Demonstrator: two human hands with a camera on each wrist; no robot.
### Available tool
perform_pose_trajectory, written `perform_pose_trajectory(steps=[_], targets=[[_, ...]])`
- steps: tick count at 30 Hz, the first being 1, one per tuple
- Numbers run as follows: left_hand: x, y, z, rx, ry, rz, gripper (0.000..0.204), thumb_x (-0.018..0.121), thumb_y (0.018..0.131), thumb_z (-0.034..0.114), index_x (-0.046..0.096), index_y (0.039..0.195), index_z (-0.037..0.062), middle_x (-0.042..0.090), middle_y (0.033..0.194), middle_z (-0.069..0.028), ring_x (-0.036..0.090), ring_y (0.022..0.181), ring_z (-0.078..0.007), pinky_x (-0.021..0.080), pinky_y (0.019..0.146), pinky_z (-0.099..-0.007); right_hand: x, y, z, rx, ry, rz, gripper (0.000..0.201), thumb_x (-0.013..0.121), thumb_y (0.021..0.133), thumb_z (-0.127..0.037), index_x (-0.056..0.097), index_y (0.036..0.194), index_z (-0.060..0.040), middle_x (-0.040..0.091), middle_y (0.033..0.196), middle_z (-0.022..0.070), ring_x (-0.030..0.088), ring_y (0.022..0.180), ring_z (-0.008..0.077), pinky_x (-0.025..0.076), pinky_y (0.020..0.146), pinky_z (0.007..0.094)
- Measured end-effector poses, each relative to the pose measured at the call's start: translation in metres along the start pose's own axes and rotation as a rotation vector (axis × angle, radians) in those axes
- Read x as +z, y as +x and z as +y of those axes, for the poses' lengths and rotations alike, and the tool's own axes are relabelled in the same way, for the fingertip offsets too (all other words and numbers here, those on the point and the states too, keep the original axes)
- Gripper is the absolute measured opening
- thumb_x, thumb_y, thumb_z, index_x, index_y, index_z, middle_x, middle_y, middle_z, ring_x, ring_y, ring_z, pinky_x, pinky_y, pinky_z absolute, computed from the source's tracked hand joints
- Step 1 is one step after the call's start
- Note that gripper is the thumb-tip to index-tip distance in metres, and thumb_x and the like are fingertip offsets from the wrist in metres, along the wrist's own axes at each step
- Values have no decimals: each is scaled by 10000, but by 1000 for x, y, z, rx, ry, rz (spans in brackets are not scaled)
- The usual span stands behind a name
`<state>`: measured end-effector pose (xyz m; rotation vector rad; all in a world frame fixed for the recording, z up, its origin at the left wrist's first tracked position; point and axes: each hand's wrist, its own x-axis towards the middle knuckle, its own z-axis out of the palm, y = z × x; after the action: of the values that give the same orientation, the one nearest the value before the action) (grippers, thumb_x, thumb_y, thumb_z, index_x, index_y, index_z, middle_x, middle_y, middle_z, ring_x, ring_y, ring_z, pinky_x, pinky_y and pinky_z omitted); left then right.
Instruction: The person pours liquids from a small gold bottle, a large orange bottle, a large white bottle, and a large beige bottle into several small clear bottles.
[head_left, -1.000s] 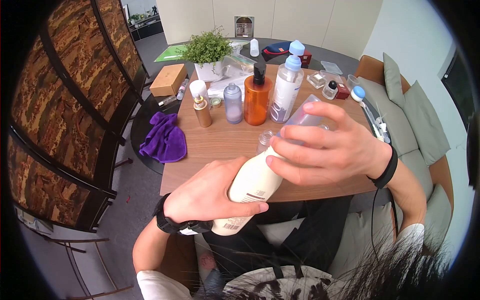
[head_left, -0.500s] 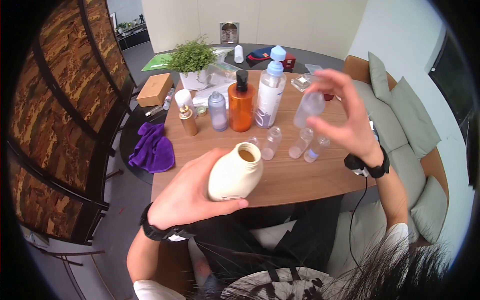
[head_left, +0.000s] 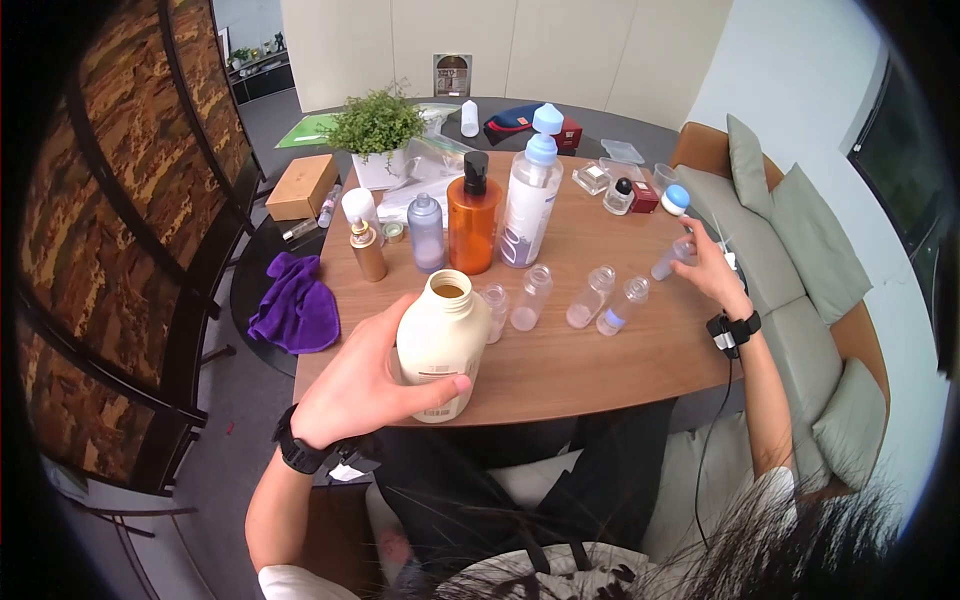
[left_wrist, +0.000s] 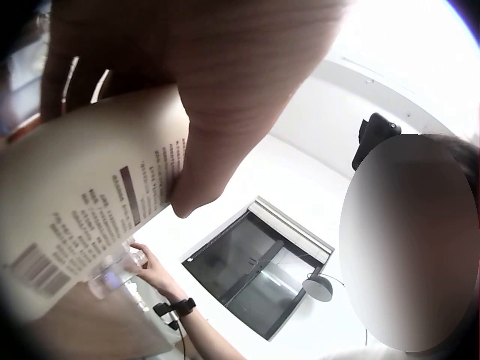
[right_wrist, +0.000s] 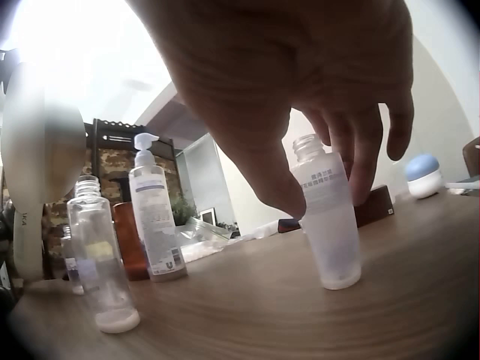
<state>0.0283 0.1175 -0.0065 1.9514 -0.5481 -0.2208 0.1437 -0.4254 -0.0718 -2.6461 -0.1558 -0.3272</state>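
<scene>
My left hand [head_left: 355, 390] grips a cream-coloured bottle [head_left: 440, 345] around its body, thumb across the front. The bottle is close to upright at the table's near edge, its threaded mouth uncapped. Printed text and a barcode show on it in the left wrist view. Over at the right side of the table, my right hand [head_left: 715, 270] pinches a small translucent bottle [right_wrist: 330, 225] between thumb and fingers. That bottle has an open threaded neck and its base is at the tabletop. Several small clear bottles [head_left: 590, 297] stand between the hands, with a little whitish content at the bottom.
Behind them stand an orange pump bottle [head_left: 473, 228], a tall blue-topped bottle [head_left: 530, 205], a bluish bottle [head_left: 427, 235] and a gold bottle [head_left: 367, 252]. A potted plant [head_left: 375, 125] is farther back. At the left lies a purple cloth [head_left: 293, 305]; a blue-lidded jar [head_left: 675, 200] sits far right.
The right hand has moved the small translucent bottle away from the cream bottle's mouth, to the table's right side. The cream bottle has gone from tilted to nearly upright, still in my left hand.
</scene>
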Motion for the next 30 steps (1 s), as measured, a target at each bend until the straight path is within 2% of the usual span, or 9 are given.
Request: perform_pose_trajectory(steps=[3,5,8,11,14,17,20,24,30], targets=[[2,1,-1,-27,-31,-5,772,918,857,205,547,1503,4,698,1353,-105,655,1266,-192,490,1129,-375,-4,1,-5,23,12,-35,841,838,864,-169,407,1583,-120,685,1262,186,684,1176,338,535,1055,453],[5,3,-7,17,-36,17,773,910,849,263,556,1473,-26,719,1323,-160,687,1257,-244,508,1113,-393,-7,2,-8,27,10,-64,858,856,873,-218,396,1591,-124,683,1330,213,685,1232,383,538,1058,477],[5,4,-8,26,-42,35,787,903,850,292,552,1472,-38,722,1321,-180,693,1260,-258,509,1115,-397,-9,-2,-13,3,23,-39,862,852,868,-187,393,1593,-100,680,1332,214,674,1261,366,529,1075,469],[4,4,-11,16,-65,33,788,900,854,272,543,1486,-34,713,1334,-160,683,1256,-232,506,1117,-385,-14,-9,-25,-97,8,149,863,840,865,-132,385,1596,-67,644,1412,199,610,1374,334,487,1144,456],[3,5,-12,-16,-151,16,771,896,853,236,545,1486,-29,714,1331,-139,678,1246,-205,509,1112,-374,-20,-26,-42,-201,291,95,864,818,862,-72,380,1606,-55,579,1518,172,512,1484,294,402,1236,445],[3,6,-10,-49,-184,3,753,890,853,206,548,1483,-25,718,1318,-122,674,1237,-182,513,1104,-368,-23,-49,-62,-117,492,-138,860,803,874,-46,374,1619,-58,524,1585,148,455,1529,267,329,1291,443],[5,7,-12,-44,-195,-7,744,885,858,200,549,1482,-23,722,1298,-113,674,1226,-176,516,1098,-369,-14,-64,-82,-38,544,-240,868,816,890,-70,365,1632,-69,526,1587,154,457,1526,263,315,1298,442],[7,6,-11,-50,-204,-27,738,883,860,202,550,1477,-29,720,1289,-112,670,1221,-174,515,1092,-371,10,-64,-88,44,495,-329,903,894,889,-188,376,1618,-66,553,1555,152,491,1494,271,358,1269,437],[13,4,-11,-8,-140,-48,814,885,873,266,486,1516,-32,680,1344,-147,649,1272,-205,510,1099,-383,36,-58,-94,-15,588,-306,596,889,907,-208,583,1389,-37,654,1381,84,583,1362,216,416,1212,406]])
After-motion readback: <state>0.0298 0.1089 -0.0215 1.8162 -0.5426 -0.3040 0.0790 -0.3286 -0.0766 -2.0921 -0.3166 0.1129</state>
